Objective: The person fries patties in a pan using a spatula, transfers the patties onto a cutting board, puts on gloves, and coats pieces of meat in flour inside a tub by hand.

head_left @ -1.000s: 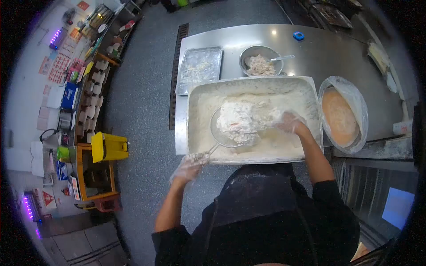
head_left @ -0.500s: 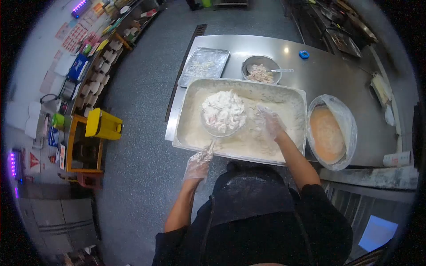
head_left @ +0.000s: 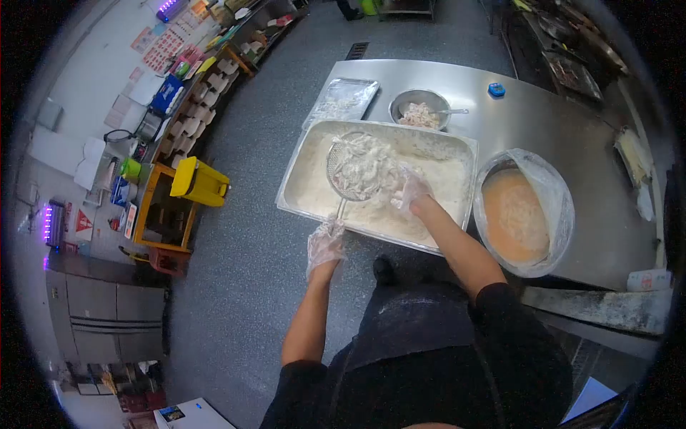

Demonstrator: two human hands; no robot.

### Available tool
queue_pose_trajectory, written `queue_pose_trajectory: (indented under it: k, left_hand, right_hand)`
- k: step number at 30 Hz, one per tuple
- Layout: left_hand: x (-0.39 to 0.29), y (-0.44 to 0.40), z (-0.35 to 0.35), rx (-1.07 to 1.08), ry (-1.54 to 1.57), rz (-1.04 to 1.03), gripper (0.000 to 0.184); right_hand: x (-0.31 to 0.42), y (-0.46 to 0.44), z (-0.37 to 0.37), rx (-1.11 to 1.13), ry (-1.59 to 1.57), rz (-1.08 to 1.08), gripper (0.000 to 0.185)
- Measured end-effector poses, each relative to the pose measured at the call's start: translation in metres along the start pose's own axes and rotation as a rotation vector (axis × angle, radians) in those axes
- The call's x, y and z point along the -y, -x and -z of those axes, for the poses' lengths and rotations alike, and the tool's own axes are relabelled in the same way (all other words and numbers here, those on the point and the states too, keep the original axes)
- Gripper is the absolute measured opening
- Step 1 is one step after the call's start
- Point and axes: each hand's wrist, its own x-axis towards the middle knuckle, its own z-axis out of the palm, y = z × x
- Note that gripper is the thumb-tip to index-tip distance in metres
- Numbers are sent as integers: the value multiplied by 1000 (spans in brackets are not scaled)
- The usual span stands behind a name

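My left hand [head_left: 326,247], in a clear plastic glove caked with flour, is closed around the handle of a round wire strainer [head_left: 334,168]. The strainer is over the flour in a large metal pan [head_left: 289,204]. Flour-coated pieces [head_left: 366,163], perhaps meat, are heaped toward its right side and partly beyond its rim; bare mesh shows at the left. My right hand [head_left: 413,193], also gloved, is at the right edge of this heap with its fingers loosely apart. Some of its fingertips are hard to make out against the flour.
Behind the pan are a metal bowl [head_left: 397,102] of pale pieces with a spoon [head_left: 454,111] and a plastic-covered tray [head_left: 350,99]. A plastic-lined tub [head_left: 564,229] of orange liquid stands at right. A blue timer [head_left: 496,90] lies on the steel table [head_left: 543,121].
The heap in the strainer has shifted right, baring mesh at its left. My right hand has moved closer to the strainer. The whole view has turned and shifted slightly.
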Motion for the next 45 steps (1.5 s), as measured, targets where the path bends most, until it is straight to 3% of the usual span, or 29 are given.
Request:
queue_pose_trajectory:
  k: [2,4,5,6,9,12,14,18,21,23,24,26,31,33,37,39,40,43,44,45]
  left_hand:
    - [12,0,-22,-51,105,1,41]
    - [15,0,-30,-96,214,-2,42]
    - [14,-1,-31,-2,269,100,41]
    - [13,-1,-32,92,326,205,40]
    - [-1,5,-40,90,289,238,40]
    - [-51,32,-19,121,316,247,40]
    - [-36,29,-24,234,259,231,39]
    - [-20,26,-48,366,304,264,40]
    - [-66,36,-30,424,196,303,41]
    - [-49,34,-39,336,366,315,41]
    - [-42,34,-42,252,534,324,41]
    - [-50,38,-40,308,483,349,40]
    - [-63,35,-17,354,233,389,34]
    - [-71,43,-13,279,603,485,31]
    - [-66,43,-18,374,514,420,28]
    - [-65,44,-22,159,779,507,25]
    - [-53,43,-28,163,777,508,25]
    - [-23,34,-39,237,488,167,25]
    - [-24,32,-33,232,474,239,28]
    - [-31,32,-25,222,465,322,30]
  right_hand:
    - [14,19,-11,-210,-21,-97,50]
    - [1,-2,8,-195,-18,-59,58]
    - [0,-1,11,-186,-8,-20,66]
    - [1,0,14,-186,-6,-21,66]
    - [2,-5,23,-152,66,-59,68]
    - [-15,-40,45,-191,130,134,75]
    - [-26,-57,53,-212,178,255,81]
    - [4,18,14,-290,135,160,81]
    - [3,9,23,-215,113,303,79]
    - [5,-7,29,174,-235,278,68]
    - [5,-3,26,173,-238,279,68]
    - [5,12,15,-131,-79,349,74]
    - [7,-2,27,-20,-124,383,72]
    - [3,-2,28,-27,-113,436,73]
    - [7,4,23,-86,36,467,73]
    - [1,-1,26,-106,67,469,73]
    - [1,-3,28,-12,-1,427,73]
    - [4,3,22,231,-131,393,73]
    - [4,5,18,381,-202,390,73]
    - [1,-7,24,383,-206,390,73]
